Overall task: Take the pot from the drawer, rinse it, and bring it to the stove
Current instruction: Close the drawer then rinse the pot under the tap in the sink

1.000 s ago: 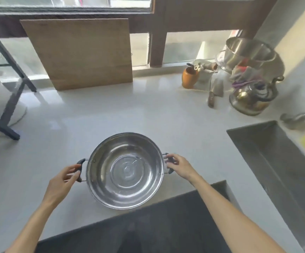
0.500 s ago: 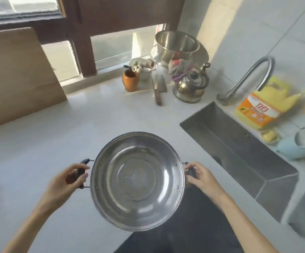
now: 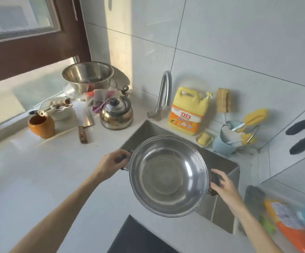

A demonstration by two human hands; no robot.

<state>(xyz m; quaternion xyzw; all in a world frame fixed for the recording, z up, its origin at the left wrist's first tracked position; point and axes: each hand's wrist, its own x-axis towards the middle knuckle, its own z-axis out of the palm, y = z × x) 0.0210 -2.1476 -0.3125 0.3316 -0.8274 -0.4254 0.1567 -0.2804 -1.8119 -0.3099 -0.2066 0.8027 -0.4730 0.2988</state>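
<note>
Two hands on pot [image 3: 168,175] | we hold it level over sink [image 3: 222,166], at counter's right edge | left hand [image 3: 111,164] fingers clamped on left handle, right hand [image 3: 222,185] on right handle | out of drawer: done; rinse under tap [image 3: 163,92] and carry to stove: left

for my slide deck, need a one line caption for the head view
Both hands, left hand and right hand, hold a steel pot by its handles over the sink.
</note>
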